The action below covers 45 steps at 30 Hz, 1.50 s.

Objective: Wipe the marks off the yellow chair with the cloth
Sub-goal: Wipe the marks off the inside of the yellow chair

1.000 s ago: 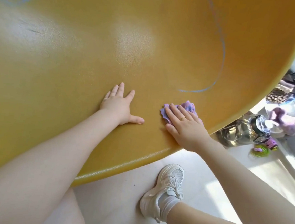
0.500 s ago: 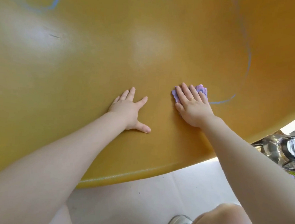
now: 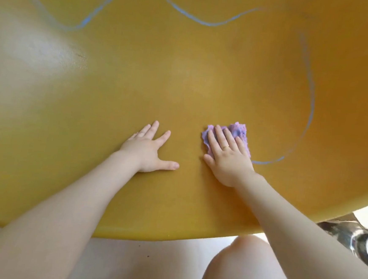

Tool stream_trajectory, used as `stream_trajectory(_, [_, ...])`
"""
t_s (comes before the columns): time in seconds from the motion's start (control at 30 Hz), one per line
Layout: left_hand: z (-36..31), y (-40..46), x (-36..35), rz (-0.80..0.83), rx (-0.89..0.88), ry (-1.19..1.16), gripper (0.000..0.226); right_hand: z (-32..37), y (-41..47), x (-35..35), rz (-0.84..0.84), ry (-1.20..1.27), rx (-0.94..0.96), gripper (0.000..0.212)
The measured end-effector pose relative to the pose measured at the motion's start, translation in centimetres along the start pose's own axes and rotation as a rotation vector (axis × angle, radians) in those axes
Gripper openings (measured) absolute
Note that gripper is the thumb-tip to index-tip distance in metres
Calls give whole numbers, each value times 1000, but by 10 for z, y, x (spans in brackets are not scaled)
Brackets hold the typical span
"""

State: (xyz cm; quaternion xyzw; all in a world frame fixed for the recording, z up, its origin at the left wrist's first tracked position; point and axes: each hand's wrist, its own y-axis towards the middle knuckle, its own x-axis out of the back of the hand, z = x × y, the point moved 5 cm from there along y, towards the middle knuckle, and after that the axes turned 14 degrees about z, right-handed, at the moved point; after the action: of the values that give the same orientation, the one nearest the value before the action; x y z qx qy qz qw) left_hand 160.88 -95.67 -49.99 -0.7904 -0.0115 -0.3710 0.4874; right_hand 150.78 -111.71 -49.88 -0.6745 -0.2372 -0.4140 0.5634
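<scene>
Chair surface: the broad, smooth yellow moulded-plastic chair seat (image 3: 183, 84) fills most of the head view; its rounded front edge runs along the lower part of the frame, rising toward the right.
Finish: matte to slightly glossy, with a pale sheen patch at the left and a small dark scuff (image 3: 80, 55) within that patch.
Marks, far side: a thin wavy blue drawn line (image 3: 201, 21) crosses the upper part of the seat in loops, from the upper left to the upper centre-right.
Marks, right side: a second, fainter blue line (image 3: 311, 105) curves down the right portion of the seat and hooks back left, ending just beside the cloth.
Cloth: a small crumpled purple wiping cloth (image 3: 238, 131) lies flat on the seat, right of centre, near the front edge; its upper and left edges show beyond the fingers.
Right hand: the right hand (image 3: 225, 156) is spread flat, palm down, pressing the cloth against the seat; fingers extended, not curled around the fabric. A thin gold ring (image 3: 225, 147) sits on one finger.
Left hand: the left hand (image 3: 148, 149) rests flat on the bare seat, fingers splayed and thumb pointing right; it holds nothing and lies apart from the cloth.
Below the edge: a bare knee (image 3: 246, 261) and pale floor (image 3: 136, 261).
Lower right: a shiny metallic object (image 3: 351, 236), blurred, identity not determinable.
</scene>
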Motion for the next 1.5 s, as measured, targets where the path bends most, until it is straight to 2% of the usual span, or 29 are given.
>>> stream_trajectory(0.07, [-4,0,3,53,51,0,98,4,-36,-18,-8,10,28,86])
stream_trajectory(0.1, [-6,-1,4,63,72,9,100,6,-49,-26,-69,2,40,78])
stream_trajectory(0.2, [-11,0,2,31,111,39,107,3,-54,-31,-85,53,9,62])
stream_trajectory(0.27, [-14,0,0,8,117,18,109,5,-46,-18,-93,40,43,68])
stream_trajectory(0.33, [-15,-1,0,7,120,-21,110,3,-24,-16,-6,13,151,61])
stream_trajectory(0.4, [-15,-3,0,9,128,-48,111,-1,-3,-6,64,42,153,57])
stream_trajectory(0.53, [-18,1,3,-12,126,-33,113,-2,42,20,-4,48,163,55])
stream_trajectory(0.63, [-9,1,7,-39,51,-6,110,-7,79,47,-56,48,93,54])
stream_trajectory(0.73, [18,-10,17,-38,-47,-66,97,-6,102,59,-103,75,-43,55])
stream_trajectory(0.87, [68,-25,39,-226,-14,80,67,7,100,51,-133,172,-82,55])
stream_trajectory(1.03, [100,-39,60,-509,-27,-114,44,68,82,32,-94,186,43,57])
stream_trajectory(1.17, [100,-39,68,-620,-45,-164,35,84,83,31,-112,177,96,55])
stream_trajectory(1.23, [97,-34,69,-624,-71,-205,33,71,89,37,-132,119,72,54])
stream_trajectory(1.3, [93,-28,67,-587,-81,-205,34,48,95,45,-151,115,-30,55])
stream_trajectory(1.4, [82,-19,62,-520,-109,-120,38,14,96,51,-157,144,-171,58])
stream_trajectory(1.5, [60,-11,57,-430,-183,-7,44,0,74,43,-118,135,-178,56])
